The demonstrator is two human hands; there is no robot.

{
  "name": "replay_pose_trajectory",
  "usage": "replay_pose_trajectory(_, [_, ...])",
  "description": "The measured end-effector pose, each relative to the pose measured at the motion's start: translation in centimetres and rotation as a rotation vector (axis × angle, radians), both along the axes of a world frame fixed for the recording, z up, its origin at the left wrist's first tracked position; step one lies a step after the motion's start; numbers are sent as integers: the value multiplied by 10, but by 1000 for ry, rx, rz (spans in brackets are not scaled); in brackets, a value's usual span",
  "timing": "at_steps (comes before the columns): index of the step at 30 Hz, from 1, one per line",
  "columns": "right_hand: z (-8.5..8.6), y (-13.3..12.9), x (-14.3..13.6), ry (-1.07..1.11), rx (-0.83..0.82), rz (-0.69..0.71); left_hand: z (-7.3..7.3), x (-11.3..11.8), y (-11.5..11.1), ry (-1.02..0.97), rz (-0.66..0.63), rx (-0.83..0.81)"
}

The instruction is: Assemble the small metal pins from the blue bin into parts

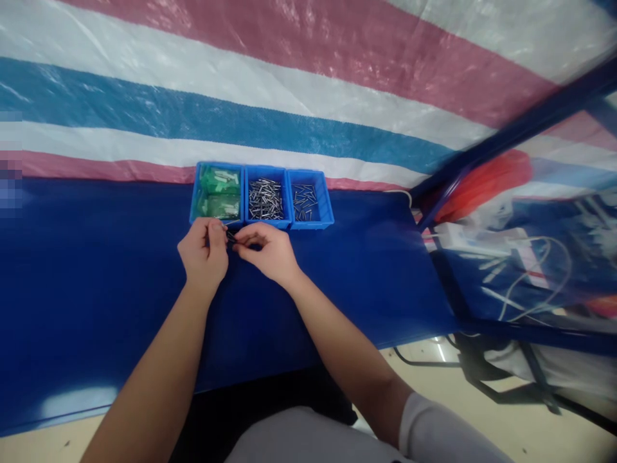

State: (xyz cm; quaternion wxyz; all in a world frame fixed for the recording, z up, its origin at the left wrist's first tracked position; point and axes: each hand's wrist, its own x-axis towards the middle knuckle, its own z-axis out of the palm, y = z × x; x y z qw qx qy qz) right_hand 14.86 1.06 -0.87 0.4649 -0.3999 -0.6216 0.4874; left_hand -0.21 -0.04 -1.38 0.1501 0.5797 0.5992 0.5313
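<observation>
Striped plastic sheet [289, 103] in red, white and blue hangs at twelve o'clock, behind the blue surface [106, 276] where you work. Your left hand [205, 254] has its fingers narrow, bent around a small dark piece [231, 237], of which the exact shape is too small to tell. Your right hand [270, 251], at three o'clock from the left one, pinches this same piece, its fingertips close together. So the piece is between your two hands. From it, the left blue bin [193, 204] stands at twelve o'clock, with green plastic [219, 204] and pale pieces inside. At one o'clock is the middle bin [270, 224], which holds many slim metal parts [265, 198]. At two o'clock, the right bin [313, 226] contains fewer. Well apart, between two and three o'clock, you have a blurred red bundle [486, 183].
</observation>
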Motion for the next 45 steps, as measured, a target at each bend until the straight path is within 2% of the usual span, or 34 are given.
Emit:
replay_pose_trajectory(4, [4, 2, -2, 220, -172, -103, 1, 2, 1, 85, -28, 17])
replay_pose_trajectory(8, [10, 0, -5, 335, -237, -143, 4, 3, 1, 175, 24, 55])
replay_pose_trajectory(11, [12, -1, -7, 389, -255, -148, 5, 3, 1, 172, 11, 33])
replay_pose_trajectory(16, [12, -3, -9, 370, -266, -62, 3, 2, 1, 92, 29, 13])
replay_pose_trajectory(20, [9, -7, -12, 316, -197, 7, 1, 0, 1, 20, 69, 12])
replay_pose_trajectory(25, [10, -4, -5, 209, -142, -95, 4, 2, -1, -28, 41, -24])
replay_pose_trajectory(28, [15, 3, 2, 288, -137, -212, 7, 4, -1, -46, 42, -21])
replay_pose_trajectory(30, [17, 7, 5, 345, -142, -242, 7, 4, -1, -51, 17, -15])
replay_pose_trajectory(35, [16, 10, 3, 353, -204, -216, 4, 3, 0, -9, -53, -44])
replay_pose_trajectory(39, [13, 9, 2, 337, -204, -193, -1, 2, 0, 43, -104, -7])
replay_pose_trajectory(45, [7, 11, 3, 313, -140, -155, -3, 3, 1, 19, -92, 12])
